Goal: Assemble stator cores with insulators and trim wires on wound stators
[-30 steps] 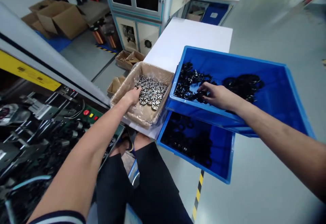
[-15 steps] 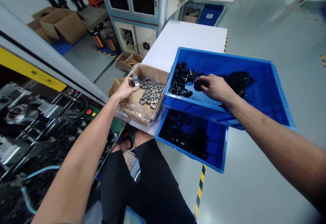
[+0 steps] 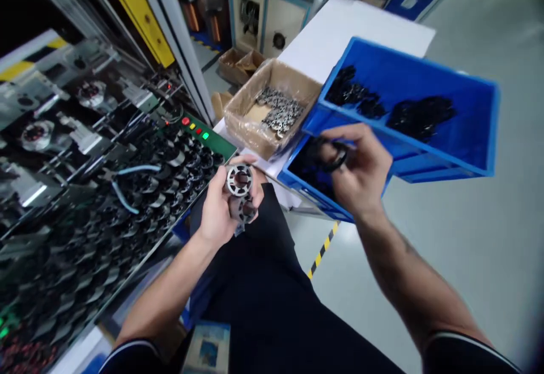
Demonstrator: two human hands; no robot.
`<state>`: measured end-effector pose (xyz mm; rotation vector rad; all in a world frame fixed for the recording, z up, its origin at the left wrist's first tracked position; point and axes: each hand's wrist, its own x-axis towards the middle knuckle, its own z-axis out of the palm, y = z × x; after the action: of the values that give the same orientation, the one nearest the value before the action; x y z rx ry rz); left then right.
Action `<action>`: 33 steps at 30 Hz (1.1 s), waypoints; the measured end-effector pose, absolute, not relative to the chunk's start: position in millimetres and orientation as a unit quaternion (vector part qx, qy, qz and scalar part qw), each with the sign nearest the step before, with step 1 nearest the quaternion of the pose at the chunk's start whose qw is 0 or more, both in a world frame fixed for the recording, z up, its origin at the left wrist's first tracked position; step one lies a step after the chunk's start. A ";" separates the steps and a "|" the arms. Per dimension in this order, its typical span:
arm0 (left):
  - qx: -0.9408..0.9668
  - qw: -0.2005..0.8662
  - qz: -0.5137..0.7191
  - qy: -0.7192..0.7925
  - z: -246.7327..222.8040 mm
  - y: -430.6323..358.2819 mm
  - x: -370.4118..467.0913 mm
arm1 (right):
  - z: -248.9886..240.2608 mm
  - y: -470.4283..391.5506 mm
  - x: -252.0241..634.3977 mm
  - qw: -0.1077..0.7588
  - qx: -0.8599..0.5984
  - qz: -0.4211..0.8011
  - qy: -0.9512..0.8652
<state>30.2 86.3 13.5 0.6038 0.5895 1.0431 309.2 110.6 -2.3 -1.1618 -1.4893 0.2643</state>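
My left hand (image 3: 219, 209) is closed around metal ring cores (image 3: 239, 180), two of them showing, one above the other, over my lap. Between the thumb and fingers of my right hand (image 3: 361, 170) are black ring parts (image 3: 329, 154), blurred by motion, in front of the lower blue bin (image 3: 314, 195). Beyond my hands, a plastic-lined cardboard box (image 3: 255, 139) holds many metal cores (image 3: 283, 110). The upper blue bin (image 3: 450, 156) to its right contains piles of black parts (image 3: 420, 116).
On the left, a machine bench carries rows of black and metal parts (image 3: 97, 255), blue-handled pliers (image 3: 123, 192) and lit buttons (image 3: 186, 120). A white table (image 3: 318, 28) stands behind the box. Small cartons (image 3: 233, 67) sit on the floor beyond.
Both hands have drawn back toward my body, the left from the cardboard box with metal cores, the right out of the upper blue bin with black rings. The view has turned left.
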 end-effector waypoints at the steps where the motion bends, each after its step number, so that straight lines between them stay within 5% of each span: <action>1: 0.279 0.780 0.480 0.289 14.6 70.8 22.0 | 4.0 86.3 277.3 0.558 -0.449 0.147 -0.682; 7: 0.292 0.712 0.504 0.392 8.8 10.3 -9.4 | 35.9 33.8 185.7 0.494 -0.338 0.273 -0.753; 15: 0.360 0.686 0.515 0.365 3.4 -12.4 -31.6 | 41.6 23.4 172.6 0.449 -0.352 0.279 -0.773; 24: 0.422 0.713 0.449 0.334 1.4 -16.9 -42.0 | 34.3 16.0 176.1 0.465 -0.338 0.166 -0.801; 33: 0.461 0.680 0.435 0.369 -9.2 -19.5 -46.7 | 12.5 6.3 164.5 0.512 -0.376 0.265 -0.725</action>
<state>-46.7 -19.5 -9.2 1.0347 0.8279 0.9778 164.5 6.3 12.5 -0.9050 -1.7452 0.6364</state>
